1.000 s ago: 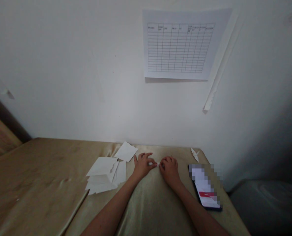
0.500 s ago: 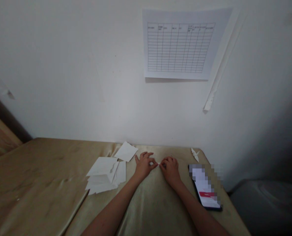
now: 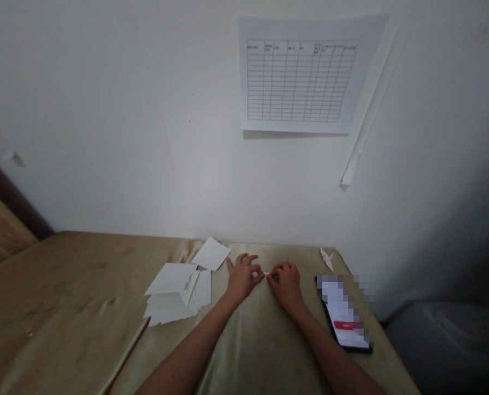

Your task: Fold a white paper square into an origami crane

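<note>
The pale wall [image 3: 104, 109] fills most of the view; before it spreads the worktop [image 3: 72, 307], covered with shiny golden cloth; if the hands make the centre of the clock, a printed sheet [image 3: 302, 82] hangs on the wall a little past twelve; a pile of white papers [image 3: 168, 278] lies near nine, probably so that the left side can reach it easily; the phone [image 3: 343, 323], its screen lit and partly blurred, lies near four, where it seems convenient to look at.

The left hand [image 3: 242, 278] makes a narrow pinch with thumb and forefinger, its other fingers lifted, perhaps for not hiding the view; the right hand [image 3: 286, 286] is curled, also pinching narrowly, just beside it; a bird-like paper figure [image 3: 327, 260] rests between two and three, near the far corner, apparently safe there from the arms; smallest is the white piece [image 3: 266, 274], held at the clock's centre between both hands' fingertips, likely for steadiness; its shape is mostly hidden.
</note>
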A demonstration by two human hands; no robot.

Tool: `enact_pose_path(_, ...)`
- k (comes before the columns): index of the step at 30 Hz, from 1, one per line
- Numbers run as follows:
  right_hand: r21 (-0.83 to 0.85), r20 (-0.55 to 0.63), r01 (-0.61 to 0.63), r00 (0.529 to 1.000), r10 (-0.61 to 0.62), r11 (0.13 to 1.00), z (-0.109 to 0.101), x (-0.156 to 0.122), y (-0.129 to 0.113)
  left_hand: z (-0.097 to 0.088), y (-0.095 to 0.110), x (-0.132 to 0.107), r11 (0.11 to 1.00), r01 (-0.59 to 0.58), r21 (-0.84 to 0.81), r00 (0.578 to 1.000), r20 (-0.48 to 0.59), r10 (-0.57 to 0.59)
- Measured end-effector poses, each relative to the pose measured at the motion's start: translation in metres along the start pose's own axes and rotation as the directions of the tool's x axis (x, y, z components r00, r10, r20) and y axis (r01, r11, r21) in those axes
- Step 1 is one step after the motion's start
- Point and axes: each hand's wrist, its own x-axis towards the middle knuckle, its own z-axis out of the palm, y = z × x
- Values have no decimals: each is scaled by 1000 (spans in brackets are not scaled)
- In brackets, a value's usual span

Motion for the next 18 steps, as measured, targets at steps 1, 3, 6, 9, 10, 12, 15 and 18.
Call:
enact_pose_path(1, 0, 0, -1, 1000, 1, 1000, 1, 0, 0, 0, 0, 0, 1000, -2, 5, 1000, -2, 2)
enact_pose_path(3, -9, -1, -8, 1000, 8, 1000, 1, 0, 0, 1, 0, -1, 1000, -13, 15, 1000, -11, 13)
enact_pose_path(6, -26, -6, -31, 1000, 30, 999, -2, -1, -4, 2, 0, -2, 999, -33, 26, 999, -23, 33)
enact_pose_path(9, -31, -15, -46, 999, 46, 998, -5, -2, -9, 3, -1, -2, 999, -30, 25, 999, -14, 30)
enact_pose_path(10, -36, -15, -47, 999, 46, 998, -6, -2, -10, 4, -2, -2, 1000, -22, 22, 1000, -8, 23)
enact_pose_path(12, -47, -14, -46, 999, 45, 998, -7, -2, -10, 4, -2, -2, 1000, -3, 14, 1000, 6, 3)
enact_pose_path(15, -30, -22, -38, 999, 37, 999, -6, -2, -8, 3, -2, -1, 1000, 17, 3, 1000, 19, -17)
enact_pose_path(18, -17, -29, -34, 999, 33, 999, -5, -2, -6, 3, -1, -1, 999, 40, -9, 999, 29, -40)
